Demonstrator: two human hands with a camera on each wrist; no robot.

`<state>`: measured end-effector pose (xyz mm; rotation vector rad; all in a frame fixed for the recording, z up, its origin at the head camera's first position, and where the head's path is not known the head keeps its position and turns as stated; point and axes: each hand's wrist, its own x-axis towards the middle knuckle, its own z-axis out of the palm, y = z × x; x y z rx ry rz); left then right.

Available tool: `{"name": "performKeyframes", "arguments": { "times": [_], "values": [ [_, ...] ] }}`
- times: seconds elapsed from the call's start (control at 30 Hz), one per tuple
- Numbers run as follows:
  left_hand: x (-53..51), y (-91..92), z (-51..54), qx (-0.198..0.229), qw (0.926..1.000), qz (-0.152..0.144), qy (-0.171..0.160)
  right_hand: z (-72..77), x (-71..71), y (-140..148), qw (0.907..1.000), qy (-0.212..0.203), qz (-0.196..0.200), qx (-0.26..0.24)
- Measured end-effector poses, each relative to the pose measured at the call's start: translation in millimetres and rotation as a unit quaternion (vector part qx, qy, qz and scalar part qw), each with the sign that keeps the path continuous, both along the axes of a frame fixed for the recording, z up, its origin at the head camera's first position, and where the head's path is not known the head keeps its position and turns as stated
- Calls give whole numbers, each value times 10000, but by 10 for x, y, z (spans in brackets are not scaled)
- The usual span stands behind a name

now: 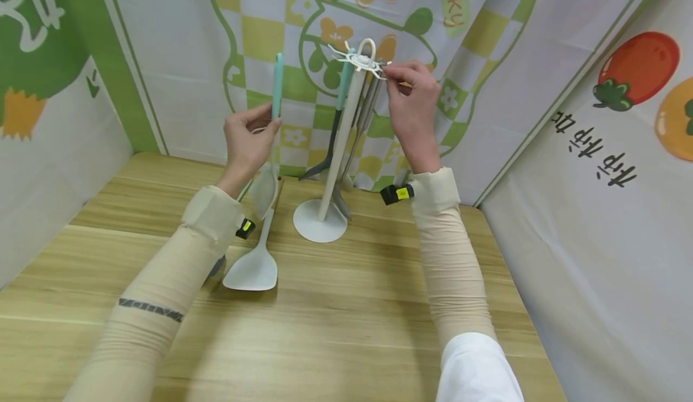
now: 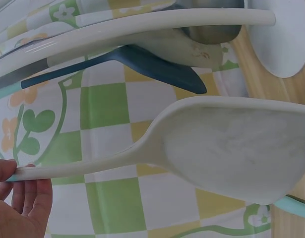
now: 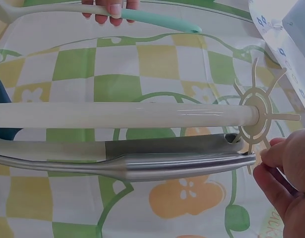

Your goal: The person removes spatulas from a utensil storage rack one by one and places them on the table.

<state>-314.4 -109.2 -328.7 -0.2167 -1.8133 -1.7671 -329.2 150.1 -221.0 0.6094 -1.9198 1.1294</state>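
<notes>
My left hand (image 1: 251, 140) pinches a white turner (image 2: 231, 148) where its white shaft meets the mint handle (image 1: 278, 83). The turner hangs head down, left of a white utensil rack (image 1: 341, 143) and apart from it. At the rack's top, my right hand (image 1: 414, 101) pinches one of the hooks around its ring (image 3: 254, 116) between thumb and fingertips. Just beside those fingers hangs a utensil with a steel handle (image 3: 187, 166), and behind it one with a grey handle (image 3: 167, 146). A dark blue turner (image 2: 162, 69) with a mint handle hangs on the rack's left side.
Another white turner (image 1: 251, 271) lies on the wooden table (image 1: 346, 330) below the left hand, with a dark utensil (image 1: 218, 266) partly hidden by the left sleeve. The rack's round base (image 1: 314, 230) stands near a patterned curtain (image 1: 260, 35) at the back.
</notes>
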Motion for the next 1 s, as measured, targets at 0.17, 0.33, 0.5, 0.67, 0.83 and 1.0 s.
{"name": "performKeyframes", "arguments": {
  "times": [0.17, 0.33, 0.5, 0.67, 0.83, 1.0],
  "values": [
    [8, -30, -12, 43, 10000, 24, -39, -13, -6, -17, 9996, 11, -217, 157],
    [15, -62, -25, -149, 9998, 135, -6, -58, -12, -40, 9991, 83, -376, 175],
    [22, -96, -32, -378, 9990, 246, -21, -89, 29, -69, 9981, 488, -274, 241],
    [31, -107, -33, -366, 9991, 225, 19, -102, 73, -109, 9982, 586, -74, 92],
    [37, -111, -45, -361, 9991, 205, 44, -147, 56, -117, 9965, 835, 53, -74],
    [32, -139, -49, -363, 9990, 274, 8, -172, -7, -101, 9950, 963, -117, -220]
  ]
}}
